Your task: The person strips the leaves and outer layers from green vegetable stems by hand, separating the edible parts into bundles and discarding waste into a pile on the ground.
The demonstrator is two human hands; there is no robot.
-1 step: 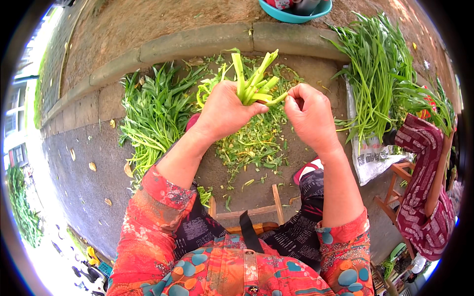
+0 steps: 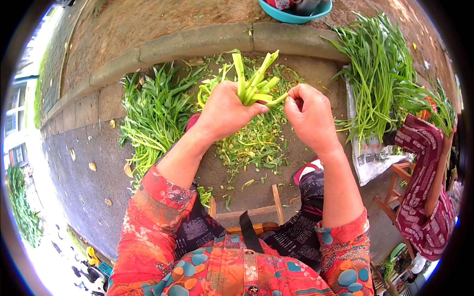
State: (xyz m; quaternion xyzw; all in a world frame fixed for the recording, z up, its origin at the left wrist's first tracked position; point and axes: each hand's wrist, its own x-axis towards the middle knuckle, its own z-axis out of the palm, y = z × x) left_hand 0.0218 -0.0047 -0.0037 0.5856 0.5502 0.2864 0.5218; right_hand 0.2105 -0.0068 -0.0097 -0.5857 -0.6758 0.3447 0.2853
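A bunch of thick, pale green stalks (image 2: 256,81), like those of water spinach, is gripped in my left hand (image 2: 222,111), with the cut ends fanning up and out. My right hand (image 2: 313,116) is beside it, thumb and fingertips pinching the tip of a thin green stem (image 2: 279,99) that sticks out of the bunch. Below both hands, chopped leaves and stem scraps (image 2: 252,145) are scattered on the ground. A heap of long leafy greens (image 2: 153,108) lies to the left of my left hand.
Long-stemmed greens (image 2: 373,79) lie on a white sack (image 2: 368,160) at the right. Nearby sits another person in maroon patterned trousers (image 2: 419,140). A stone curb (image 2: 197,44) crosses beyond the scraps, with a turquoise basin (image 2: 296,18) behind it. Wooden stool legs (image 2: 279,204) show between my knees.
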